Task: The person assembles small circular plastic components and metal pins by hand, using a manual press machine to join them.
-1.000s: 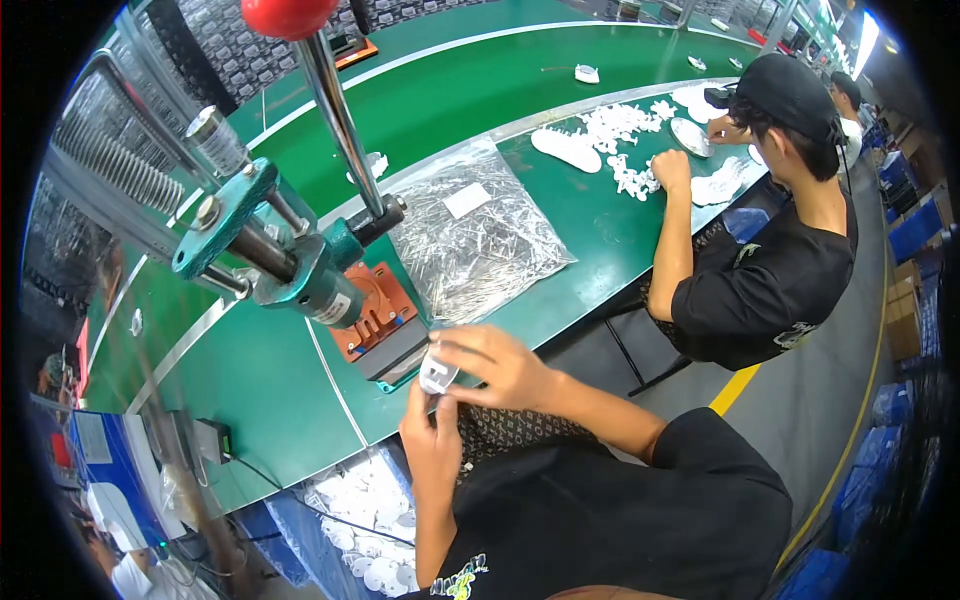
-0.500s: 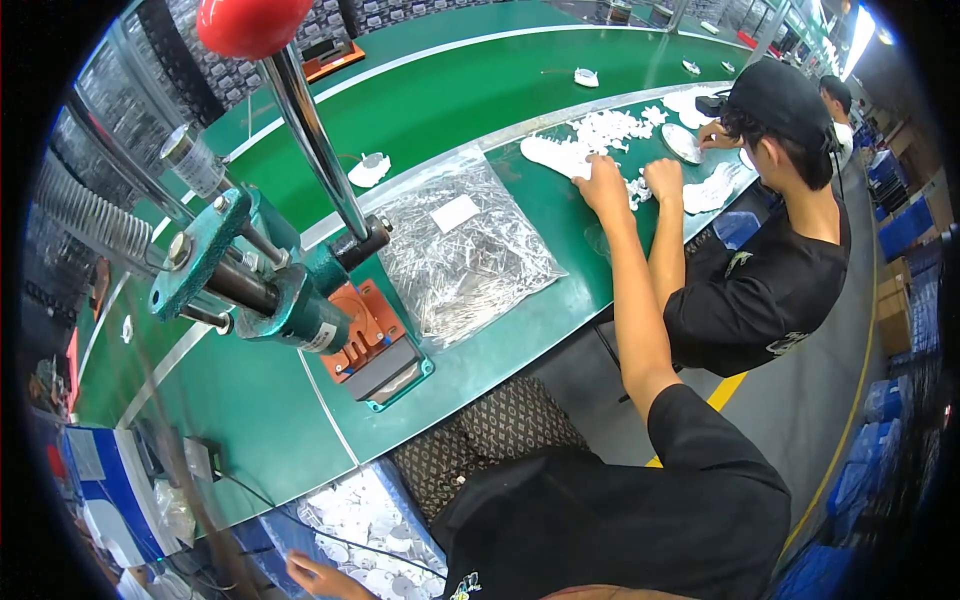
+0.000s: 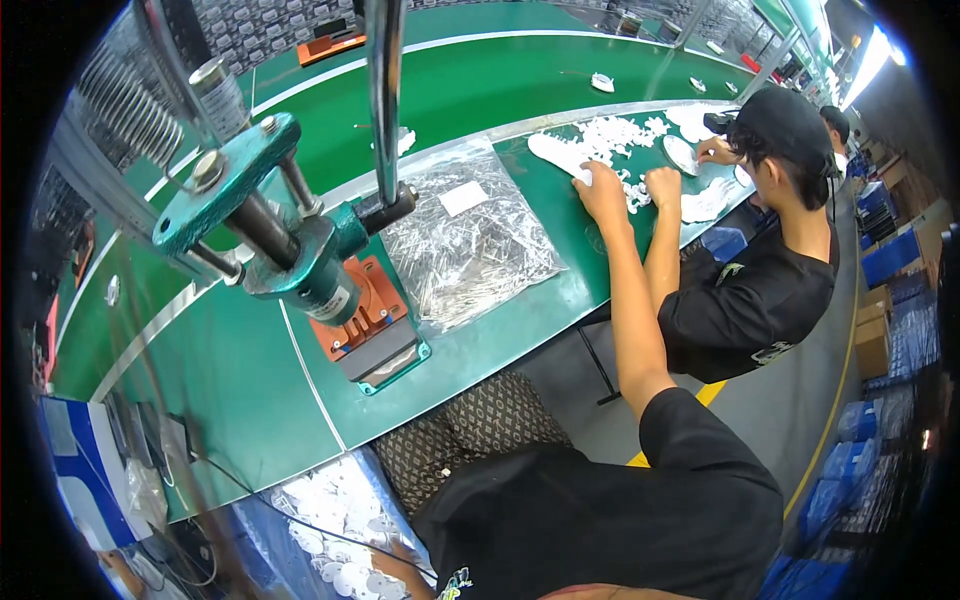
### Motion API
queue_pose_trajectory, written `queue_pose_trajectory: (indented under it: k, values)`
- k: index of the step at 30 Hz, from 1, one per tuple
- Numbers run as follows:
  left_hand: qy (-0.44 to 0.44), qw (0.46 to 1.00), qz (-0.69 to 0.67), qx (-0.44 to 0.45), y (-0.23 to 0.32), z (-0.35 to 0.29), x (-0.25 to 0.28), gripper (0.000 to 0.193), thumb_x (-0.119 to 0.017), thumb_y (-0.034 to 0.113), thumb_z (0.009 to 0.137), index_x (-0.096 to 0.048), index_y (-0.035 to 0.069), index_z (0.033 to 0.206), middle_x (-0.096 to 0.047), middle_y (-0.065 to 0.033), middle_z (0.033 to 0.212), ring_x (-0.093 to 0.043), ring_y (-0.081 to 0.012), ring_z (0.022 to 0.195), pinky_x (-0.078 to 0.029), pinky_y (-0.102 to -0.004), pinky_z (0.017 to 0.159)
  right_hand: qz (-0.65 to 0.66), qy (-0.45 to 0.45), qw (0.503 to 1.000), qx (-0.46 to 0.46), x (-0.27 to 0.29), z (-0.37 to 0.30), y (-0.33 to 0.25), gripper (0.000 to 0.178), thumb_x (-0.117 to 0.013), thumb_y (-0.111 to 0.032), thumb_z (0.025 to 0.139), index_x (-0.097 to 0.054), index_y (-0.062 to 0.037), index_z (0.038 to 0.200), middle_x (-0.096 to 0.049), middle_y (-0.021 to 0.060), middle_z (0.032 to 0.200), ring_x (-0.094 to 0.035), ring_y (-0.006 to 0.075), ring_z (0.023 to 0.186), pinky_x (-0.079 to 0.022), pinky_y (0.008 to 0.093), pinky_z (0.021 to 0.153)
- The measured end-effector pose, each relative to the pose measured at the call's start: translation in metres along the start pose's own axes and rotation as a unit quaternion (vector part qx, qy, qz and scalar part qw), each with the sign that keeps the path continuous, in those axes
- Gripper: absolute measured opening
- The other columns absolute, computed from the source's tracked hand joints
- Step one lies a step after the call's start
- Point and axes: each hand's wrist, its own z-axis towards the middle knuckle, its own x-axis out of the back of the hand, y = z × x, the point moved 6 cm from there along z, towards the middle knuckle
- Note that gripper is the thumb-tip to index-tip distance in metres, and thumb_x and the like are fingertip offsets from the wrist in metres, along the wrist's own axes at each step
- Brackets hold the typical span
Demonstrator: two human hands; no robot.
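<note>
1. while the right arm is stretched far across the green table [image 3: 470,90], the right hand [image 3: 603,188] is laid palm down on a heap of small white parts [image 3: 612,138], fingers held close together and slightly curled; whether a part is pinched cannot be told.
2. the heap is spread on the far right of the table, in front of a seated co-worker [image 3: 770,260] in a black shirt and cap.
3. the co-worker's fist [image 3: 662,184] is seen just beside the right hand, on the same heap.
4. the left hand is hidden at the lower edge, near a blue bin of white discs [image 3: 335,515]; its fingers cannot be told.
5. a teal hand press [image 3: 290,240] with an orange base plate [image 3: 362,312] is fixed at the near table edge, well apart from the right hand.
6. a clear plastic bag [image 3: 470,245] of thin metal pins is laid flat between the press and the heap.
</note>
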Motion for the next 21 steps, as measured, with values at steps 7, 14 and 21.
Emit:
queue_pose_trajectory:
  k: [7, 14, 21]
  values:
    - [0.029, 0.995, -0.094, -0.009, 0.001, 0.002, 0.037, 0.060, -0.054, 0.008, 0.092, -0.033, 0.005, 0.148, -0.050, -0.0345, 0.130, -0.056, -0.0481, 0.109, -0.044, -0.0513, 0.091, 0.247, 0.099, 0.960, 0.083, 0.064, -0.081, -0.119, 0.019, -0.071, -0.008, 0.081, -0.066, 0.0013, 0.096, -0.067, 0.0163, 0.098, -0.064, 0.0312, 0.094, -0.051, 0.0381, 0.084]
    - [0.182, 0.982, -0.035, 0.036, 0.003, 0.005, 0.144, 0.027, -0.059, 0.015, 0.095, -0.061, 0.000, 0.116, -0.065, -0.0258, 0.089, -0.059, -0.0407, 0.072, -0.046, -0.0457, 0.066, 0.202, -0.110, 0.933, 0.277, 0.033, -0.147, -0.198, 0.012, -0.072, -0.012, 0.079, -0.068, -0.0055, 0.088, -0.061, 0.0056, 0.096, -0.058, 0.0256, 0.091, -0.047, 0.0371, 0.081]
    - [0.236, 0.972, 0.014, 0.011, 0.010, -0.004, 0.170, 0.034, -0.054, 0.023, 0.100, -0.064, -0.009, 0.106, -0.066, -0.0263, 0.106, -0.064, -0.0381, 0.094, -0.051, -0.0391, 0.082, 0.260, -0.134, 0.929, 0.228, 0.027, -0.145, -0.196, 0.009, -0.071, -0.006, 0.080, -0.067, -0.0024, 0.088, -0.064, 0.0072, 0.095, -0.060, 0.0259, 0.091, -0.048, 0.0369, 0.082]
